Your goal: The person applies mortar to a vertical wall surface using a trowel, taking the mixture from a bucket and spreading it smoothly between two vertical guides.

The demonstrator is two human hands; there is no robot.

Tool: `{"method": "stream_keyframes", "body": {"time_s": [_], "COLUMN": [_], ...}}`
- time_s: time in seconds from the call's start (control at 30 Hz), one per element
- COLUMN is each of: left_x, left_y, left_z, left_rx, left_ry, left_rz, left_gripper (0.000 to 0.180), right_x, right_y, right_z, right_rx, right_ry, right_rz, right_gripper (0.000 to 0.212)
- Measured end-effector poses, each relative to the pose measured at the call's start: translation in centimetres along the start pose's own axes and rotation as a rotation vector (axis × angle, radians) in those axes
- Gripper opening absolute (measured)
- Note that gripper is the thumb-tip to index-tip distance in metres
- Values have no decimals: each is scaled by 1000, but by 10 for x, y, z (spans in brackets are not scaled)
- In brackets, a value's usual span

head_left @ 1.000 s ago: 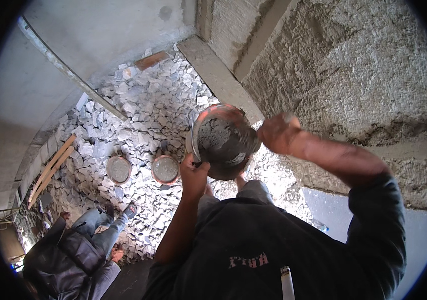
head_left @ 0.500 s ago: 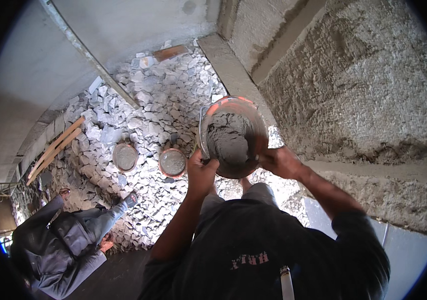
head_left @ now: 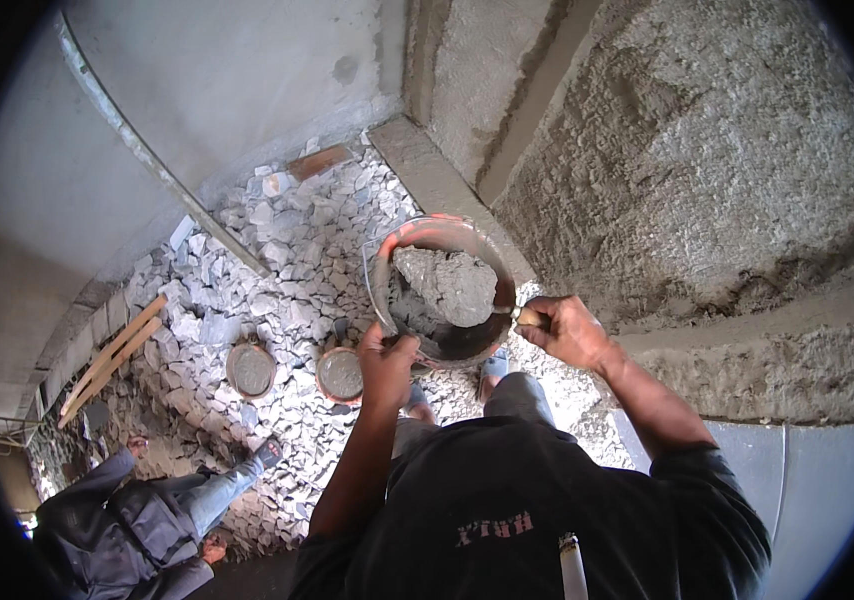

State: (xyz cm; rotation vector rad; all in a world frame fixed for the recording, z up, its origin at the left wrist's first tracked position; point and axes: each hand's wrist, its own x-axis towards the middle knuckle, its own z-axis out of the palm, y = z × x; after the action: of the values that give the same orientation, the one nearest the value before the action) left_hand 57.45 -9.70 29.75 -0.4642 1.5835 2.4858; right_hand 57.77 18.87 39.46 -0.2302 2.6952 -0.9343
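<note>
My left hand (head_left: pixel 386 362) is closed on the near-left rim of an orange, mortar-smeared bucket (head_left: pixel 499 262), fingers outside and thumb over the edge. In my right hand (head_left: pixel 569 332) is the wooden handle of a trowel (head_left: pixel 527 317), gripped at the bucket's right side. Its blade is hidden under a thick heap of wet grey mortar (head_left: pixel 452 286), which sits over the bucket's mouth. More mortar lies lower inside the bucket, and the wire handle hangs at its left.
Two small round tubs of grey mix, a left one (head_left: pixel 251 371) and a right one (head_left: pixel 340 375), stand on the broken stones (head_left: pixel 287 240). A co-worker (head_left: pixel 127 530) is at lower left near wooden strips (head_left: pixel 112 360). A rough plastered wall (head_left: pixel 707 190) rises at right; a long bar (head_left: pixel 147 150) leans at left.
My right hand has brought the trowel up with a heap of mortar on it. The bucket, held by my left hand, appears slightly lower and further left in view.
</note>
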Motion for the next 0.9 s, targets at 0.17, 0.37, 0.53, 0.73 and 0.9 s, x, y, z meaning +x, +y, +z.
{"method": "stream_keyframes", "body": {"time_s": [0.17,0.37,0.53,0.73,0.9], "left_x": [7,7,4,-6,-17], "left_y": [-13,-13,-21,-44,-57], "left_z": [14,34,61,91,112], "left_rx": [-83,-97,-111,-153,-234], "left_ry": [15,142,223,246,233], "left_rz": [-41,-52,32,95,89], "left_gripper": [26,26,26,25,26], "right_x": [5,20,54,144,102], "right_y": [-4,-6,8,139,222], "right_z": [-52,-117,-188,-299,-451], "right_rx": [-195,-62,355,997,693], "right_ry": [-63,-112,-266,-260,546], "right_rz": [62,-112,-303,-163,121], "right_gripper": [30,31,25,16,21]}}
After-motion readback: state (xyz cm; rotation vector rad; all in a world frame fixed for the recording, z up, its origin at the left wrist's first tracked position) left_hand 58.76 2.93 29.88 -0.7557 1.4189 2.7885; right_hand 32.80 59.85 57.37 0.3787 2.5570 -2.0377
